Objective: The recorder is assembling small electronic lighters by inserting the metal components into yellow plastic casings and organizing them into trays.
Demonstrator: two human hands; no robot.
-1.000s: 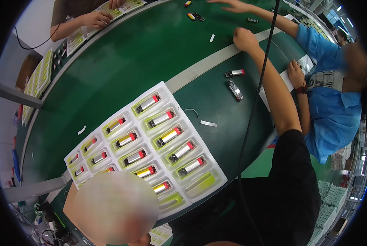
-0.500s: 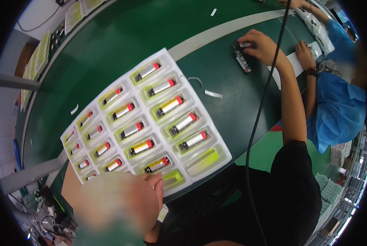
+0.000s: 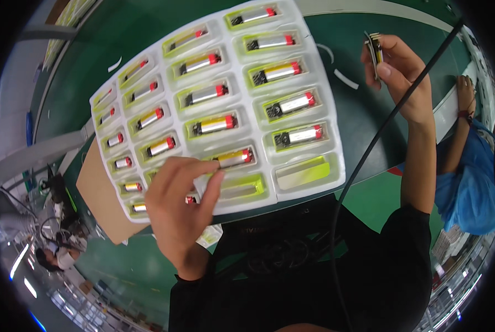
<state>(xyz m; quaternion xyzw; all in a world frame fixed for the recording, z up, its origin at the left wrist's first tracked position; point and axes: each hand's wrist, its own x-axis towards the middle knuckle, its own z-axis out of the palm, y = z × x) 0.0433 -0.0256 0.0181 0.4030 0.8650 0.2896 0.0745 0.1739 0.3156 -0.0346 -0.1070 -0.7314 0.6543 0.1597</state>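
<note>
A white moulded tray (image 3: 340, 157) holds rows of small silver battery cells with red ends and black ends, each in its own pocket. My left hand (image 3: 181, 199) reaches over the near side of the tray. Its thumb and index finger close at the left end of a battery cell (image 3: 237, 157), hiding that end. My right hand (image 3: 405, 74) is raised beyond the tray's right edge. Between its thumb and fingers sit several slim battery cells (image 3: 376, 51), held upright and seen edge-on. Two near pockets (image 3: 303, 175) show only yellow-green strips and no cell.
A black cable (image 3: 364, 160) hangs across the view between the tray and my right forearm. White paper strips (image 3: 346, 79) lie on the green table. Brown cardboard (image 3: 101, 191) lies under the tray's left side. At the right sits a person in blue (image 3: 469, 171).
My right hand has lifted the cells off the table. My left hand, mostly hidden by a blur before, now shows over the tray. The view has shifted, so the tray appears higher and further right.
</note>
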